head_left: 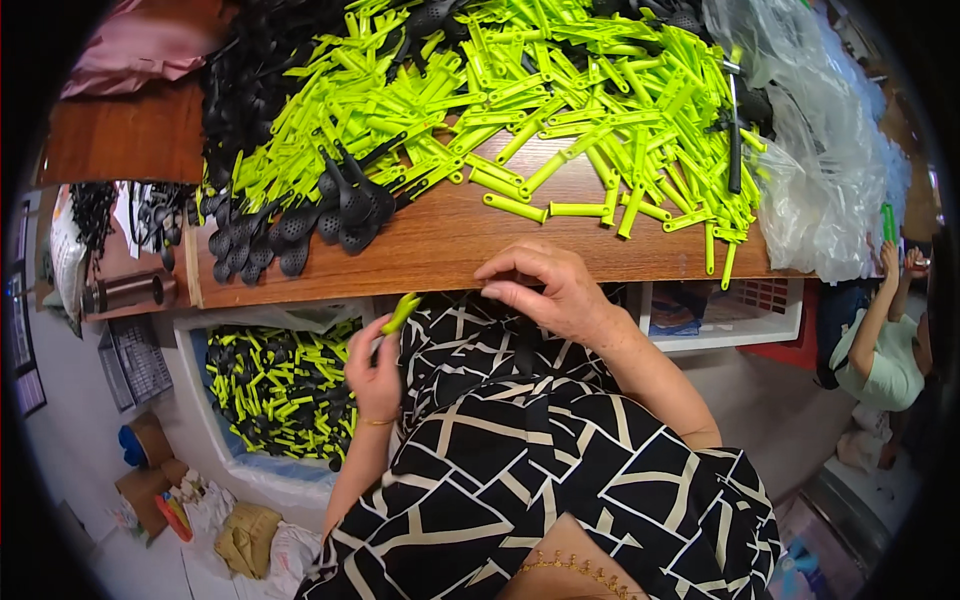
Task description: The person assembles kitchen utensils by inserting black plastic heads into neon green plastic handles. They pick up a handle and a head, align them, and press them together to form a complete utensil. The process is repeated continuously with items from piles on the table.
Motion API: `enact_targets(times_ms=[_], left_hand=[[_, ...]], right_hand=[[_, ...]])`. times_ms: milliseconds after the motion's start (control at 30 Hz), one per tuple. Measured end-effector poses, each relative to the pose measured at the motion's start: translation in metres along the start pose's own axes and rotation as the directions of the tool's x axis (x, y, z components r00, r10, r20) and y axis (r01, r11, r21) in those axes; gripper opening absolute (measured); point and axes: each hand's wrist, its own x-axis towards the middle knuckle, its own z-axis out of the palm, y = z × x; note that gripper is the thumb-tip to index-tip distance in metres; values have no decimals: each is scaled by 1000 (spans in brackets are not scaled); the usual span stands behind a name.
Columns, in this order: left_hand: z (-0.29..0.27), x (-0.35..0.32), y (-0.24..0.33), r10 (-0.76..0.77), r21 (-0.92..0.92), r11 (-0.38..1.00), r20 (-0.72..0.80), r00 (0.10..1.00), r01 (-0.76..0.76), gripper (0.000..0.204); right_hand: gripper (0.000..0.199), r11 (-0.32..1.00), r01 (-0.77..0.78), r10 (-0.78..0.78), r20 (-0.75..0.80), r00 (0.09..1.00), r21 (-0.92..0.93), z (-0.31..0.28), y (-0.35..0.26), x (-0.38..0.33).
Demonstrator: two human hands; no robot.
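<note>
The left hand (375, 375) is held below the near edge of the brown wooden table (440, 245), its fingers closed around one bright lime-green plastic handle piece (402, 312) that sticks up and to the right out of the fist. The right hand (545, 290) rests at the table's near edge, fingers curled with thumb and forefinger pinched close together; whether anything small sits between them cannot be told. Further back on the table lies a cluster of black perforated plastic spoon heads (300, 225) toward the left edge, and a large heap of loose lime-green handle pieces (560, 100) spreads across the far side up to a crumpled clear plastic bag (815, 170) at the right edge. Under the table's left part stands a white bin filled with joined black-and-green utensils (275, 385). By the look of it, a green handle is in hand and not yet paired with a black head; the next move would call for reaching forward to the black cluster and lining one up with the handle's end.
</note>
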Motion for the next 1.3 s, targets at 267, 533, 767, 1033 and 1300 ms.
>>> enact_targets(times_ms=[267, 533, 767, 1033, 1300], left_hand=[[-48, -151, -294, -756, 467, 451, -253, 604, 761, 18], [4, -78, -304, -633, 299, 645, -305, 711, 703, 28], [-82, 107, -118, -62, 16, 989, -860, 506, 148, 43], [28, 277, 137, 651, 182, 745, 10, 759, -641, 29], [148, 430, 175, 355, 556, 736, 168, 920, -386, 42]], right_hand=[[16, 709, 91, -208, -84, 974, -699, -20, 28, 31], [9, 562, 120, -68, 99, 993, -818, -38, 29, 43], [17, 706, 162, -76, 153, 985, -689, -46, 25, 29], [24, 672, 142, -30, 165, 986, -726, -46, 23, 25], [28, 765, 67, -113, -31, 993, -640, -51, 32, 9]])
